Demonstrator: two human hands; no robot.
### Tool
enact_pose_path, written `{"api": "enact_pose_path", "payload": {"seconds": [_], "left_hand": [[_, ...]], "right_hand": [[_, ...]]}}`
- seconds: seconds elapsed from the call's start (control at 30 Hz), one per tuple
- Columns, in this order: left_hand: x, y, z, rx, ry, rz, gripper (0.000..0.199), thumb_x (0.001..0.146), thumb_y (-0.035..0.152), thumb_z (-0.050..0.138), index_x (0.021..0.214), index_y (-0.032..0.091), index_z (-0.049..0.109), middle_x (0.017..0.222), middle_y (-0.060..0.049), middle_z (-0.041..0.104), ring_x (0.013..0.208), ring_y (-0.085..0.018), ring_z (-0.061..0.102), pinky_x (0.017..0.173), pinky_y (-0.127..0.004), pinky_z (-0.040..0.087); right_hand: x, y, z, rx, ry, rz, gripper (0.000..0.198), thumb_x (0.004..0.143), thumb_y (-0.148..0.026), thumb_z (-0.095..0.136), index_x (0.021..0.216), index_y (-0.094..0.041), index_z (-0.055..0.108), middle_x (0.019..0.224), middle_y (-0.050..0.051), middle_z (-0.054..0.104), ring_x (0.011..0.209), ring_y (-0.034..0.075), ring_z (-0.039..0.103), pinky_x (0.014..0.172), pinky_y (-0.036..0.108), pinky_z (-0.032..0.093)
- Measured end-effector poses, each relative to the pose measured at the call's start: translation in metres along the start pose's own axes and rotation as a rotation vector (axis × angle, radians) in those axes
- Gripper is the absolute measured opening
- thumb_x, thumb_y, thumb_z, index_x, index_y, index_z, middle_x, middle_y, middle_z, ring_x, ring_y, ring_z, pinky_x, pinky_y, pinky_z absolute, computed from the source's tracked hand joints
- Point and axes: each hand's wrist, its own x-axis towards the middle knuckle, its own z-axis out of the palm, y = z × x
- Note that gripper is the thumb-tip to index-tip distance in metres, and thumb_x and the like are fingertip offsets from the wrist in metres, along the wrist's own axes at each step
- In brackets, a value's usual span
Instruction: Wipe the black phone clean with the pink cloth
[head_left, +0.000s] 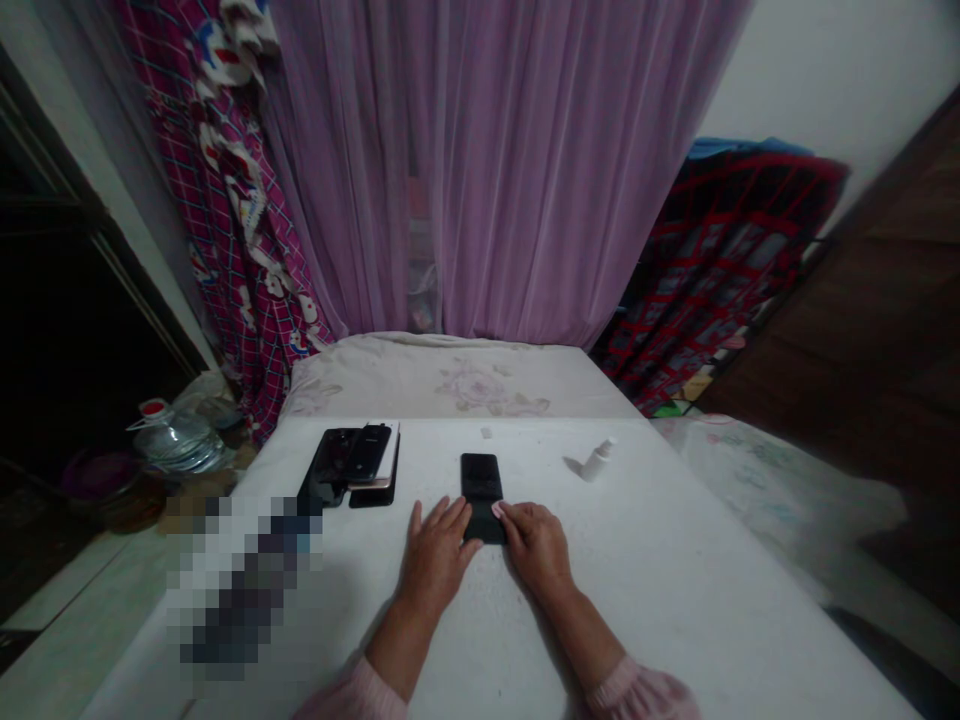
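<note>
A black phone (481, 476) lies flat on the white tabletop in front of me, with a line across it and a duller lower half. My left hand (441, 550) rests palm down at its left edge, fingers stretched out, fingertips and thumb touching the phone's side. At the right edge, my right hand (536, 545) pinches a small pinkish-white pad (498, 510) against the phone. Most of that pad is hidden by my fingers. Beyond my right hand, a small white bottle (598, 460) stands on the table.
Left of the phone, a black tablet (327, 462) and a smaller dark phone (369, 452) lie in a pile with other flat devices. A pixelated patch (247, 590) covers the table's left side. Floral cloth (480, 385) and purple curtains (525, 180) are behind; a water jug (176, 440) stands left.
</note>
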Motion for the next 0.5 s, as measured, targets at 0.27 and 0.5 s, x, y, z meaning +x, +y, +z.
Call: {"api": "enact_pose_path", "payload": {"seconds": [0.27, 0.5], "left_hand": [[-0.001, 0.008, -0.002, 0.044, 0.069, -0.024, 0.038, 0.091, 0.036, 0.058, 0.127, 0.025, 0.059, 0.142, -0.009, 0.052, 0.134, -0.032, 0.043, 0.110, -0.062, 0.026], [0.012, 0.021, -0.006, 0.014, 0.096, 0.033, 0.028, 0.089, 0.039, 0.060, 0.110, 0.022, 0.069, 0.134, -0.010, 0.059, 0.128, -0.032, 0.049, 0.113, -0.063, 0.021]], "right_hand": [[-0.015, -0.003, -0.015, 0.156, 0.053, 0.065, 0.037, 0.093, -0.040, 0.042, 0.101, -0.023, 0.075, 0.091, 0.007, 0.075, 0.084, 0.021, 0.066, 0.079, 0.032, 0.048], [-0.009, 0.008, -0.015, 0.335, 0.191, 0.268, 0.043, 0.088, -0.050, 0.045, 0.100, -0.022, 0.075, 0.099, 0.008, 0.075, 0.091, 0.023, 0.069, 0.082, 0.034, 0.053]]}}
